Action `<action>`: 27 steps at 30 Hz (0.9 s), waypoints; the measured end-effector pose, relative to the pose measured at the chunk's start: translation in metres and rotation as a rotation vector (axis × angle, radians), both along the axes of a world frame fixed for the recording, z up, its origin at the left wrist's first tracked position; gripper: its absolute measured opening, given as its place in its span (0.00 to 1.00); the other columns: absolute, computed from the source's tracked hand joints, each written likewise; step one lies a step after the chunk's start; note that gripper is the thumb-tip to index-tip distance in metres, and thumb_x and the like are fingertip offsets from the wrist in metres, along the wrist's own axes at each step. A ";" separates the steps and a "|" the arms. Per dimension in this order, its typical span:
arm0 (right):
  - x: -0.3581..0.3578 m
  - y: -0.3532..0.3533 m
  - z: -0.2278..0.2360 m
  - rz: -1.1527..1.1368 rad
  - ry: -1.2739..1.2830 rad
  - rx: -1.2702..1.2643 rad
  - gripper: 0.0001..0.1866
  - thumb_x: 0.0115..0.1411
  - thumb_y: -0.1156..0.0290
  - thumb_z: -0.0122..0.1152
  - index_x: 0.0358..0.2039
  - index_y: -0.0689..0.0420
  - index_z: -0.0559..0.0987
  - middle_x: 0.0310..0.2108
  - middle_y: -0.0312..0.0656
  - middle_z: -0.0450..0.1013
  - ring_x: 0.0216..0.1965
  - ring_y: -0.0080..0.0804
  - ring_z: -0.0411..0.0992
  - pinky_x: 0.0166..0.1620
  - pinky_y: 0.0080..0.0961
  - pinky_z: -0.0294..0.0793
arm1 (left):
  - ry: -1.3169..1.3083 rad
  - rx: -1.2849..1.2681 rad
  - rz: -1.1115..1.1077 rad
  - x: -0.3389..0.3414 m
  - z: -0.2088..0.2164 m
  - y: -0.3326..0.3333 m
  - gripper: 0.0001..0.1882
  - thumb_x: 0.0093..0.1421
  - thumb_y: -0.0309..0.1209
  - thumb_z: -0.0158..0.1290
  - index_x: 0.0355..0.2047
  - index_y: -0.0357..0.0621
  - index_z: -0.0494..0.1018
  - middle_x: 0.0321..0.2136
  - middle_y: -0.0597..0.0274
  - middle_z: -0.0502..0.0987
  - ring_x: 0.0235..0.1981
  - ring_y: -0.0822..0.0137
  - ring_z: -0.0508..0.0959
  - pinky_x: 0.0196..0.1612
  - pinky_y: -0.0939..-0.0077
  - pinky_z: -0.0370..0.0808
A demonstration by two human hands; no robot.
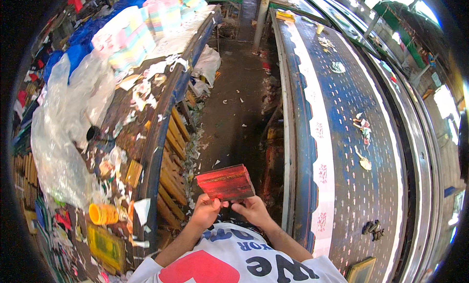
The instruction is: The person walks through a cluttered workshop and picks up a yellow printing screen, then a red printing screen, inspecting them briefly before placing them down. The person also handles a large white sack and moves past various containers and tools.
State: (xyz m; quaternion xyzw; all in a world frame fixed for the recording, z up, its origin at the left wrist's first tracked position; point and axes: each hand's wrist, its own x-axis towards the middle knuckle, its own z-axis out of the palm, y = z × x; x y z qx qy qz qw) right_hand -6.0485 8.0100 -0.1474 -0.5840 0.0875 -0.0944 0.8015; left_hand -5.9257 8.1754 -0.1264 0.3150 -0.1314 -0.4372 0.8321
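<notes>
A small screen-printing frame [225, 181], stained bright red with darker streaks, is held up in front of my body, tilted. My left hand [205, 211] grips its lower left edge, fingers curled beneath and thumb toward the near side. At the lower right edge my right hand [252, 210] closes on the same frame. Both hands are above the aisle between two long tables, touching neither table. The frame's underside and some of my fingertips are hidden.
On the left, a littered table [161, 122] bears plastic sheeting [53, 131], folded cloth [129, 36], a yellow cup [103, 214] and a yellow-stained frame [106, 249]. To the right runs a long printing table [359, 185] with a white printed strip [322, 195]. Scraps lie along the aisle floor [229, 112].
</notes>
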 end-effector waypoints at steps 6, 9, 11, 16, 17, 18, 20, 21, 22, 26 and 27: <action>0.092 -0.060 -0.013 -0.148 -0.015 0.060 0.32 0.64 0.75 0.74 0.66 0.58 0.71 0.62 0.39 0.72 0.65 0.30 0.68 0.69 0.36 0.64 | 0.144 0.053 -0.185 0.100 -0.038 -0.090 0.17 0.68 0.35 0.64 0.53 0.42 0.80 0.48 0.62 0.83 0.48 0.68 0.80 0.55 0.71 0.76; 0.157 -0.101 -0.019 -0.334 -0.073 0.053 0.29 0.67 0.73 0.71 0.65 0.59 0.71 0.60 0.41 0.74 0.62 0.31 0.71 0.65 0.34 0.71 | 0.094 0.100 -0.249 0.163 -0.039 -0.154 0.20 0.68 0.37 0.65 0.55 0.41 0.79 0.48 0.64 0.83 0.48 0.69 0.80 0.54 0.70 0.76; 0.200 -0.136 -0.021 -0.430 -0.104 0.169 0.27 0.68 0.73 0.69 0.65 0.60 0.71 0.57 0.41 0.76 0.57 0.31 0.75 0.58 0.33 0.77 | 0.048 0.135 -0.301 0.206 -0.026 -0.198 0.20 0.68 0.37 0.65 0.56 0.41 0.79 0.48 0.64 0.83 0.47 0.69 0.79 0.54 0.69 0.76; 0.318 -0.269 0.027 -0.781 -0.226 0.025 0.28 0.75 0.62 0.58 0.69 0.61 0.67 0.63 0.43 0.72 0.63 0.30 0.69 0.69 0.36 0.65 | -1.024 0.427 -0.509 0.354 -0.020 -0.302 0.20 0.75 0.37 0.54 0.60 0.38 0.76 0.45 0.59 0.81 0.46 0.68 0.80 0.52 0.71 0.77; 0.323 -0.314 0.027 -0.800 -0.136 -0.062 0.29 0.74 0.61 0.60 0.68 0.62 0.69 0.64 0.42 0.71 0.64 0.29 0.68 0.68 0.33 0.66 | -1.033 0.452 -0.526 0.377 -0.014 -0.314 0.20 0.74 0.36 0.55 0.60 0.38 0.76 0.45 0.58 0.81 0.46 0.69 0.80 0.51 0.72 0.78; 0.325 -0.357 0.025 -0.938 0.011 -0.165 0.28 0.72 0.59 0.62 0.66 0.62 0.71 0.61 0.40 0.73 0.61 0.27 0.69 0.65 0.30 0.67 | -1.044 0.473 -0.554 0.402 -0.011 -0.324 0.20 0.74 0.36 0.56 0.60 0.38 0.76 0.46 0.58 0.81 0.46 0.69 0.80 0.50 0.72 0.78; 0.359 -0.416 0.089 -0.972 0.131 -0.412 0.18 0.72 0.61 0.63 0.53 0.62 0.79 0.43 0.33 0.76 0.46 0.22 0.70 0.51 0.26 0.71 | -1.042 0.558 -0.580 0.451 -0.016 -0.333 0.19 0.72 0.34 0.58 0.59 0.38 0.77 0.46 0.57 0.81 0.44 0.69 0.81 0.49 0.74 0.79; 0.339 -0.484 0.060 -1.008 0.213 -0.656 0.15 0.72 0.62 0.63 0.49 0.62 0.81 0.40 0.33 0.77 0.42 0.22 0.71 0.48 0.24 0.71 | -1.057 0.545 -0.617 0.469 -0.015 -0.343 0.19 0.72 0.34 0.59 0.59 0.38 0.77 0.46 0.56 0.81 0.43 0.69 0.81 0.47 0.74 0.79; 0.348 -0.521 0.069 -0.983 0.167 -0.563 0.17 0.72 0.62 0.63 0.51 0.62 0.81 0.38 0.35 0.78 0.40 0.24 0.73 0.47 0.26 0.72 | -1.067 0.563 -0.634 0.489 -0.018 -0.348 0.19 0.71 0.34 0.59 0.58 0.37 0.77 0.46 0.56 0.81 0.42 0.68 0.81 0.46 0.74 0.79; 0.361 -0.658 0.060 -1.112 0.639 -1.024 0.21 0.69 0.58 0.65 0.53 0.60 0.81 0.40 0.52 0.82 0.42 0.43 0.81 0.48 0.38 0.76 | -0.951 0.575 -0.616 0.555 -0.033 -0.370 0.19 0.71 0.34 0.59 0.58 0.37 0.78 0.46 0.57 0.81 0.42 0.70 0.81 0.45 0.76 0.78; 0.367 -0.681 0.051 -1.120 0.696 -1.037 0.21 0.68 0.58 0.66 0.53 0.60 0.81 0.40 0.53 0.83 0.42 0.44 0.81 0.48 0.39 0.76 | -0.905 0.588 -0.598 0.570 -0.042 -0.372 0.18 0.71 0.34 0.59 0.58 0.38 0.78 0.46 0.58 0.81 0.42 0.70 0.81 0.46 0.76 0.78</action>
